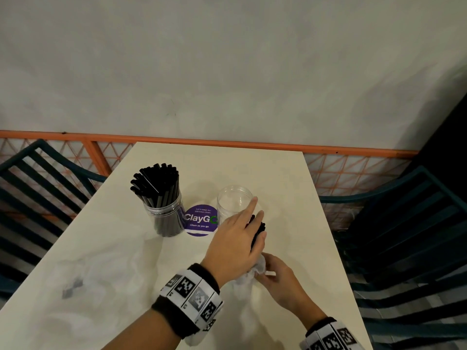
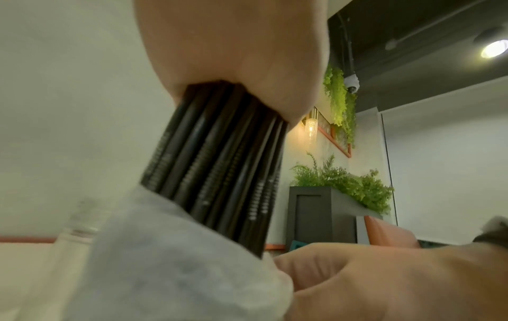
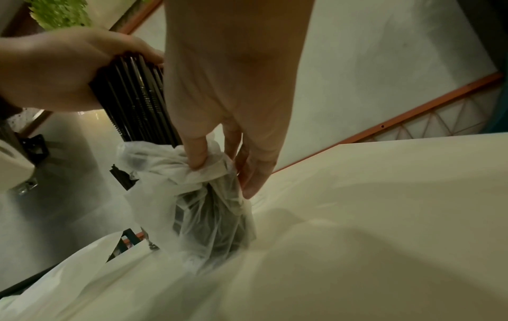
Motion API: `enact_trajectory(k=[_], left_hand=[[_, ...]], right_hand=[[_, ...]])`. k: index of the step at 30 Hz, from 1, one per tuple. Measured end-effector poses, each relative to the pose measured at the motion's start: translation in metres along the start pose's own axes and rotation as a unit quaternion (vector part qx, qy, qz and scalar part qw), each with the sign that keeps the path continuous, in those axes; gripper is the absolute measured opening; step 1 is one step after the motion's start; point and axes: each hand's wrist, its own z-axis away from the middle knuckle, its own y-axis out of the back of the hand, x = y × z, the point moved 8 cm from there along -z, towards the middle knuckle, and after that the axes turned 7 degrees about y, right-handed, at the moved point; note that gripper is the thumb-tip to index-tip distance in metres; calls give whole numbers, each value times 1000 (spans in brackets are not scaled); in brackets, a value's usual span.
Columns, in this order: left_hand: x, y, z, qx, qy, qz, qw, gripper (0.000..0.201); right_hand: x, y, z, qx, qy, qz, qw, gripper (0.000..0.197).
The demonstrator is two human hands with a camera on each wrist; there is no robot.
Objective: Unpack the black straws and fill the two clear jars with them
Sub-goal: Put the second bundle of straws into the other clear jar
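My left hand (image 1: pixel 237 238) grips a bundle of black straws (image 1: pixel 257 229) near its upper end, just in front of the empty clear jar (image 1: pixel 233 202). The straws' lower part still sits in a thin clear plastic wrapper (image 3: pixel 203 195). My right hand (image 1: pixel 275 274) pinches the bunched top of that wrapper (image 1: pixel 255 272) against the table. In the left wrist view the straws (image 2: pixel 219 165) run down from my palm into the wrapper (image 2: pixel 170 260). A second clear jar (image 1: pixel 168 215), left of the empty one, is packed with black straws (image 1: pixel 156 183).
A round purple "ClayGo" sticker (image 1: pixel 201 219) lies between the jars on the cream table (image 1: pixel 113 248). Loose clear plastic (image 1: pixel 73 279) lies at front left. Dark slatted chairs (image 1: pixel 409 236) flank the table, and an orange lattice rail (image 1: pixel 227 141) runs behind it.
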Motion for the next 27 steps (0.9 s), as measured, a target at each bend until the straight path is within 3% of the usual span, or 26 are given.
enact_trajectory(k=[2, 5, 13, 15, 18, 22, 24, 25, 27], left_hand=[[3, -2, 2, -33, -49, 50, 997, 45], [1, -2, 6, -43, -95, 45, 994, 48], [-10, 4, -7, 77, -81, 48, 993, 15], [-8, 3, -9, 59, -83, 60, 993, 18], [-1, -4, -11, 8, -99, 46, 994, 39], [0, -13, -15, -12, -117, 16, 993, 32], [-2, -16, -19, -17, -115, 1, 993, 34], [-3, -17, -21, -20, -115, -5, 993, 36], [-3, -19, -24, -28, -117, -17, 993, 39]], right_hand=[[-1, 1, -1, -6, -2, -5, 1000, 25], [0, 1, 0, -18, -2, -19, 1000, 22], [14, -4, -4, 28, -15, -37, 999, 23], [19, -4, -4, 30, -32, -30, 999, 17], [20, -3, -5, 8, -47, -16, 999, 13], [17, -1, -10, -16, -41, 2, 999, 21], [16, 1, -10, -2, -44, -1, 999, 11], [16, 1, -10, 8, -41, -3, 999, 14], [24, 2, -9, 28, -41, 1, 999, 52]])
